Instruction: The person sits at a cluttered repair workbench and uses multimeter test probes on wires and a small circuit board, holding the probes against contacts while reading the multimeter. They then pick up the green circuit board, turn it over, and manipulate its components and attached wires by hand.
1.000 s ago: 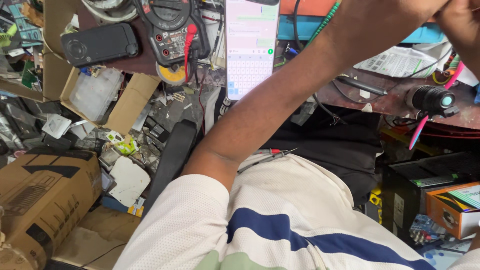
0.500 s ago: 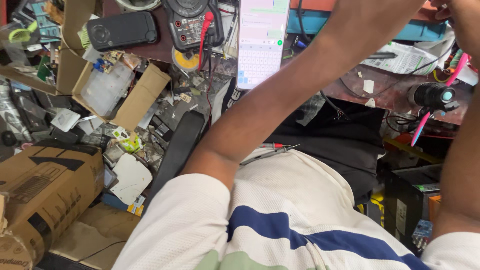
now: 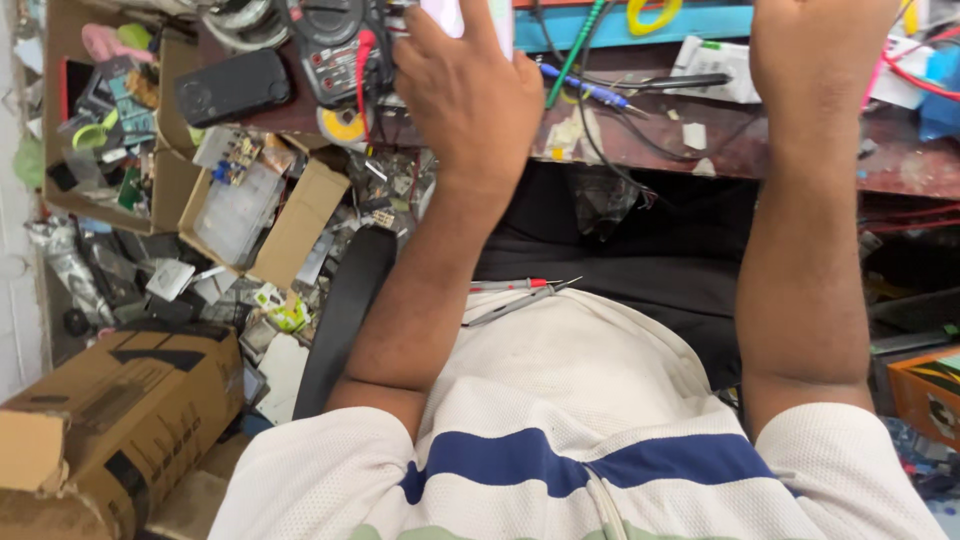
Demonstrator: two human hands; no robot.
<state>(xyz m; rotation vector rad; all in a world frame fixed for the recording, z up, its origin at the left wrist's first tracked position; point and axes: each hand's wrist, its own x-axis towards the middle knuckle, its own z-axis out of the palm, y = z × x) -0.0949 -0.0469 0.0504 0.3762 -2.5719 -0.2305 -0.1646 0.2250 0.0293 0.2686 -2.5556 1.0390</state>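
The left hand grips a phone upright over the cluttered bench beside the meter, the right hand lifted, grip untellable; steadying the phone seems needed.

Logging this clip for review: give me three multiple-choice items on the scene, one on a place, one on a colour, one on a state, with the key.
1. Where does the black meter lie?
A. on the bench, beside the left hand
B. in the big carton on the floor
C. on the person's lap

2. What colour is the band across the shirt?
A. red
B. blue
C. yellow

3. How is the left hand at the phone?
A. flat on the bench, away from it
B. raised at its lower end, fingers on it
C. closed on the tweezers

Key: 1 A, the meter sits on the bench top just beside the hand. 2 B, a blue stripe crosses the white shirt. 3 B, the fingers reach up over the phone's lit lower edge.
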